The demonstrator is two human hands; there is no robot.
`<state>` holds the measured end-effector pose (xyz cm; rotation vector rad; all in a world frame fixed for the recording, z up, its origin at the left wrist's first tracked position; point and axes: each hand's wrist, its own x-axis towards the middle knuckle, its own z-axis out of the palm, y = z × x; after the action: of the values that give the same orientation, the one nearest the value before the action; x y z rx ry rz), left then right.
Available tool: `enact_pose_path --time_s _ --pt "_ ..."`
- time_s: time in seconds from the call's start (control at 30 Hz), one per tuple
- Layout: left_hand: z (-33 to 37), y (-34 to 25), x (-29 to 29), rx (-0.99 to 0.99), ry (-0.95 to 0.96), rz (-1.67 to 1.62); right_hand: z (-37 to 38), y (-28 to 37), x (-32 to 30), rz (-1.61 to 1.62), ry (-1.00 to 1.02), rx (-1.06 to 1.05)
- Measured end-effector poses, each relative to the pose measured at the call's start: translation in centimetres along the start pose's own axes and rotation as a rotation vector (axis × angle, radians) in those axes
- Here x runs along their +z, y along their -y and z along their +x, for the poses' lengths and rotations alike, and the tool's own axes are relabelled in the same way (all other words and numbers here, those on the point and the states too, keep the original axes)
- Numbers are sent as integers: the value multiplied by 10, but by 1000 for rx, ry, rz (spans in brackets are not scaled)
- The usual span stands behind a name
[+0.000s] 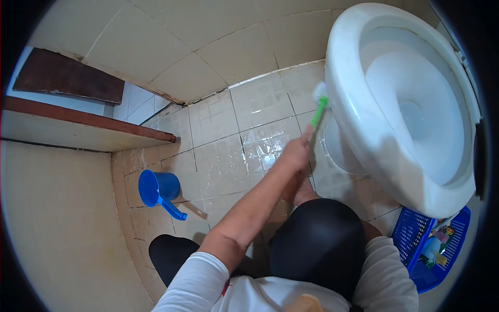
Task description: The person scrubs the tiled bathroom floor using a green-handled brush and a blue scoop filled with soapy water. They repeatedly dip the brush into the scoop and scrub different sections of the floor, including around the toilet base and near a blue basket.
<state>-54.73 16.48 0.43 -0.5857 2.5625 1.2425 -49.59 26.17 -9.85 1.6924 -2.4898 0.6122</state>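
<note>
Green-handled brush (319, 112) is located above the floor tiles (213, 166), just left of the toilet (349, 88) and right of the picture's centre. Its long axis runs obliquely: the handle rises from the hand toward the upper right, and the white bristle head forms the far end, pointing away from the person toward the back wall (234, 57). Whether the bristles touch the floor, the toilet or both cannot be determined.

Grip: the left hand (296, 154) is closed around the near end of the handle, fingers wrapped, slightly blurred. The right hand is out of sight behind the right knee (318, 236); its grip cannot be told.

Edges: the toilet rim bounds the brush closely on the right, with the pedestal (340, 148) below it. The wall's foot crosses beyond the bristles. Room to the left is wider: wet, glossy tiles extend from the handle to the blue dipper (169, 188), which stands well apart, handle directed toward the person. A blue basket (410, 231) holding small items sits at lower right, partly beneath the toilet rim in view.
</note>
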Motion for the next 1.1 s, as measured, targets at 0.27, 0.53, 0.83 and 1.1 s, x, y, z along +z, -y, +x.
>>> enact_pose_path --time_s 0.27,0.53,0.83,1.1 --pt "-66 190 -122 -431 -594 71 17 14 -58 191 -1 17" --pt "-66 137 -52 -187 -410 116 17 15 -59 160 46 33" --pt "-121 182 -153 -681 -592 -180 15 14 -59 155 50 28" --pt "-97 102 -37 -223 -277 -20 11 10 -55 165 67 59"
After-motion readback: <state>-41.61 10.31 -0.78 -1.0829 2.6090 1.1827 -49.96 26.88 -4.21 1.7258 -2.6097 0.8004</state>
